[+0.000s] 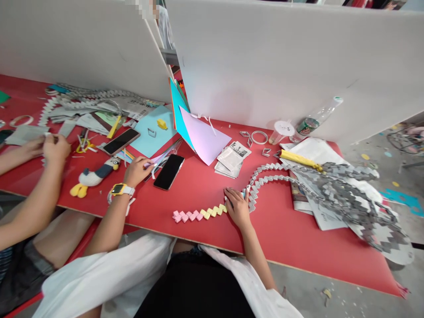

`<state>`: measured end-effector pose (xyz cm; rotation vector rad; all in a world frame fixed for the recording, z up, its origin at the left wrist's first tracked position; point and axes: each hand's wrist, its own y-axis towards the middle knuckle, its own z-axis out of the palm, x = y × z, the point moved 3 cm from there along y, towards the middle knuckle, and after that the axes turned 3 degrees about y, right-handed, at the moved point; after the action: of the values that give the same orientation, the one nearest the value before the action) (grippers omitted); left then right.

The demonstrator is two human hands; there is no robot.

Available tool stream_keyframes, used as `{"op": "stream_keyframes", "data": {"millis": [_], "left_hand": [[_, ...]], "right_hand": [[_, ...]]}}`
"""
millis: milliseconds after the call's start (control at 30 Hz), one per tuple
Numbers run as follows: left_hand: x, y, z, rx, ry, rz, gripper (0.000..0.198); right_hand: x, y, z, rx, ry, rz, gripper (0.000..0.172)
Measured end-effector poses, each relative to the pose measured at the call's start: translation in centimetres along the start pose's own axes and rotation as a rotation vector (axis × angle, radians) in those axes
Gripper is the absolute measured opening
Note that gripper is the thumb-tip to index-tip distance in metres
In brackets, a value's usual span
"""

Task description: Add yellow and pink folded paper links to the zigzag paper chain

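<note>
Here, I see the left hand pinching a lilac paper strip, seemingly unfolded; the right hand, spread, grip unclear, covers an already-joined pink-and-yellow paper chain.

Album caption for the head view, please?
Red table: right hand against a pink and yellow zigzag chain, left hand holding a purple strip.

The left forearm is stretched forward and angled inward, and the left hand is held with its back partly turned up. Its fingertips are drawn together in a pinch, pointed to the right. The right forearm is likewise slanted inward. The right hand is placed nearer the torso, palm down, with the fingers spread forward and slightly bent. Both forearms are bared.
</note>
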<state>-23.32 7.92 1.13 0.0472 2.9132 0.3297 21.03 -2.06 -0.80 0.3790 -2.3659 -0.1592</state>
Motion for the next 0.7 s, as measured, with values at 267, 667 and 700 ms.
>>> {"op": "stream_keyframes", "data": {"millis": [267, 667, 700], "left_hand": [[-0.3, -0.1, 0.0, 0.004, 0.036, 0.020, 0.022], [-1.5, -0.8, 0.5, -0.038, 0.038, 0.046, 0.024], [-1.4, -0.8, 0.5, -0.041, 0.034, 0.043, 0.025]], "right_hand": [[0.0, -0.1, -0.1, 0.014, 0.010, 0.009, 0.033], [0.0, -0.3, -0.2, 0.016, 0.013, 0.012, 0.034], [0.0, -0.3, -0.2, 0.015, 0.012, 0.010, 0.034]]}}
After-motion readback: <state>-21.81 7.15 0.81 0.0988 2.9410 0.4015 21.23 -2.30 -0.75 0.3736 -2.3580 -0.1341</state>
